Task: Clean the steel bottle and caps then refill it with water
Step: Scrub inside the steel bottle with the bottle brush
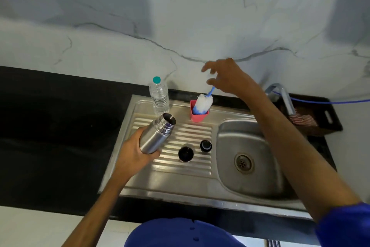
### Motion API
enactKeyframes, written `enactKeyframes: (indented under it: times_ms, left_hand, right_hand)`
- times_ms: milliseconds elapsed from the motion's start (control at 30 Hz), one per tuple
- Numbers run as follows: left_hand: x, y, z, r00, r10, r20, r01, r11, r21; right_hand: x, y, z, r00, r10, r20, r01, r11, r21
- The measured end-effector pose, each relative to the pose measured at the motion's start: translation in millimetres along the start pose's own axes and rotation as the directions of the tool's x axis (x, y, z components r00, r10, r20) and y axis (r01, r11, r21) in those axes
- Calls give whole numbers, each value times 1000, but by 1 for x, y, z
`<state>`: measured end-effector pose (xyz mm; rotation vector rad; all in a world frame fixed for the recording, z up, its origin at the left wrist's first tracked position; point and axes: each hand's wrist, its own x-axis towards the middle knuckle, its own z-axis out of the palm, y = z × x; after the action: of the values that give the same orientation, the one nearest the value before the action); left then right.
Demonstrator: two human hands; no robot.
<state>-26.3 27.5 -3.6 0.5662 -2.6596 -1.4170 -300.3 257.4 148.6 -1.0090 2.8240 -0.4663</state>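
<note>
My left hand [136, 151] grips the lower body of the uncapped steel bottle [157, 133], which tilts with its open mouth up and to the right over the sink's ribbed drainboard [186, 168]. Two dark caps lie on the drainboard: a larger one [185, 154] and a smaller one [205, 145]. My right hand [226, 78] hovers with spread fingers just above the blue handle of a white bottle brush [203, 103], which stands in a pink cup [198, 114]. The hand holds nothing.
A clear plastic water bottle with a teal cap [159, 96] stands at the drainboard's back. The sink basin [260, 178] with its drain is on the right, the tap [280, 92] behind it. A dark tray with a cloth [308, 118] sits far right. Black countertop [50, 126] extends left.
</note>
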Motion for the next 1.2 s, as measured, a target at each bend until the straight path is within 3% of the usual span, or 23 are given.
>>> enactKeyframes:
  times_ms: [100,200,367,900,1200]
  left_hand:
    - [9,-10,-8,1000,1,-17,-1,1000,-4]
    - [17,-17,-14,999,-16,-40,14,999,-39]
    - [30,-23,-23,999,-34,-23,31,993,-114]
    - [41,-25,-38,999,-46,-14,45,995,-90]
    - [56,-5,-32,999,10,-34,-14,995,-102]
  right_hand:
    - [7,-7,7,987,122,106,-104,982,-160]
    - [5,-15,17,967,193,165,-117,916,-384]
    - [7,-16,-2,977,187,101,-86,783,-616]
    - [7,2,-88,986,141,91,-96,919,-383]
    - [14,-1,-126,991,103,82,-66,928,-366]
